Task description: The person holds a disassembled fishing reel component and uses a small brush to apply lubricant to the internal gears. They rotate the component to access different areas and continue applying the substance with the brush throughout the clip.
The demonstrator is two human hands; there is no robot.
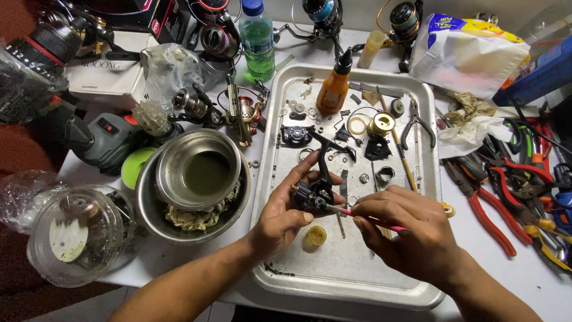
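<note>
Over the metal tray [417,89], the left hand [280,217] is gripping a black reel body [314,192], fingers closed around it, while the right hand [411,232] is pinching a thin pink brush [372,219] whose tip is touching the reel body. A small yellow grease cap [314,236] is sitting on the tray just below it.

left hand [280,217]: grips reel body [313,192] | right hand [411,229]: pink brush [363,217] | metal tray [351,277]

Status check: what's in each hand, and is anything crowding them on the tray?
Left hand grips black reel body. Right hand holds pink brush, tip on it. Small yellow cup just below, loose parts about the tray.
</note>
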